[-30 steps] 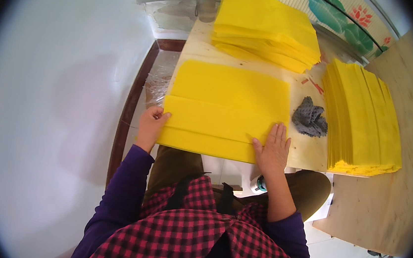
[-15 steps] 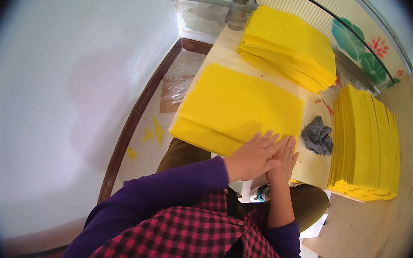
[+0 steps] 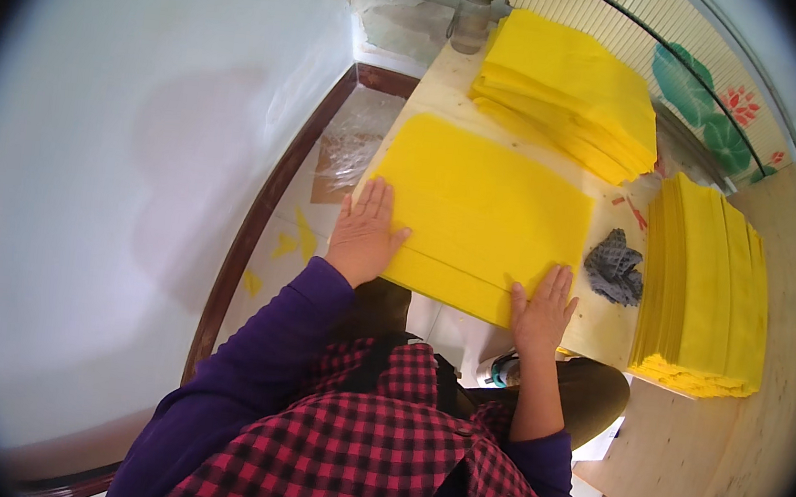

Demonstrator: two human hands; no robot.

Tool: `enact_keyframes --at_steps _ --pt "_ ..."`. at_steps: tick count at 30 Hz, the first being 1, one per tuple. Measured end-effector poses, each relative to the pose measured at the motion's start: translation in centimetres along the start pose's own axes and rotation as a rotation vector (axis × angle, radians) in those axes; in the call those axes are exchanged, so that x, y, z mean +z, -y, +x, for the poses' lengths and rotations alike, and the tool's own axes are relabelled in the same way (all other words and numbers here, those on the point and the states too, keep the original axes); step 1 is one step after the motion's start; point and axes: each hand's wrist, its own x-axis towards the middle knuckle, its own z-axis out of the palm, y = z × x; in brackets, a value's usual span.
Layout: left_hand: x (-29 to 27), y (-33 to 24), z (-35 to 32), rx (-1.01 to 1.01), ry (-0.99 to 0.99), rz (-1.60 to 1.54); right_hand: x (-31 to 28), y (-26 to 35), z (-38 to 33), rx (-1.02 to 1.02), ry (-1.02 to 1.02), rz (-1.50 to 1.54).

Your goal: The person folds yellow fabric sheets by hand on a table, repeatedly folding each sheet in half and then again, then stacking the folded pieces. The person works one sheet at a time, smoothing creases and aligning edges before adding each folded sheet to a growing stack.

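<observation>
A yellow fabric sheet (image 3: 489,195) lies flat on the wooden table in front of me, with a folded strip running along its near edge. My left hand (image 3: 364,231) rests flat on the sheet's near left corner, fingers stretched out. On the near right corner lies my right hand (image 3: 542,310), palm down with its fingers extended. Both hands press on the sheet and grip nothing. Just right of the sheet sits a crumpled grey cloth (image 3: 615,267).
Behind the sheet stands a stack of folded yellow fabric (image 3: 572,83), and another yellow stack (image 3: 704,283) is at the right. A jar (image 3: 472,21) stands at the far left table corner. Red scraps (image 3: 633,212) lie near the cloth. A white wall (image 3: 137,175) rises at left.
My left hand has moved left, from beside my right hand to the sheet's near left corner. My right hand has stayed at the near right corner.
</observation>
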Motion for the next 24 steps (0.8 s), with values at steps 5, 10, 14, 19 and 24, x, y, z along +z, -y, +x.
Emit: enact_keyframes --at_steps 5,10,14,19,24 --pt "-1.7 0.5 0.3 -0.016 -0.044 0.162 -1.1 0.0 0.0 -0.05 -0.031 0.06" --pt "-1.2 -4.9 0.8 0.331 -0.071 0.062 -1.7 4.5 1.0 -0.321 -0.092 0.163" --pt "0.5 -7.7 0.8 0.325 0.126 -0.083 -0.7 6.4 1.1 -0.306 0.079 0.312" --pt "0.3 -2.9 0.4 0.201 0.042 0.013 -0.3 1.4 -0.5 -0.212 0.024 0.123" --pt "-0.7 1.4 0.1 0.054 0.001 0.029 -0.8 -2.3 -0.9 -0.098 0.022 0.098"
